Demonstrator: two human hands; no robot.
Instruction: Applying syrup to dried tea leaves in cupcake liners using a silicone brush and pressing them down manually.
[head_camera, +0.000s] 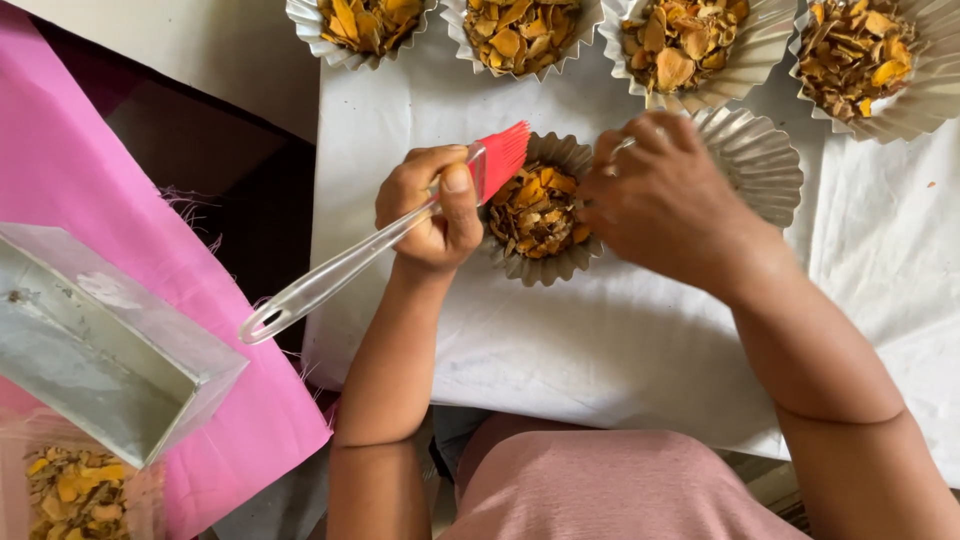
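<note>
Landmark: fluted foil cup (540, 262), filled with dried orange-brown chips, resting on the white sheet (600, 350).

Left hand (432, 205): just left of the filled cup, fingers curled shut around a pastry brush (385, 240). The brush's red bristles lie over the cup's upper left rim; its clear handle slants down and away to the left, past the sheet's edge.

Right hand (665, 200): at the filled cup's right rim, fingers bent and drawn together there; whether they pinch the rim or the chips cannot be told. A ring shows on one finger.

Empty fluted foil cup (765, 165): just right of the filled cup, partly hidden behind the right hand.

Four further filled foil cups (520, 35): in a row above the landmark cup, along the sheet's far edge.

Pink cloth (90, 200): well left of the cup, beyond the sheet.

Rectangular metal tin (90, 350): on the pink cloth, far lower left of the cup.

Container of loose chips (75, 490): below the tin, at the corner.
</note>
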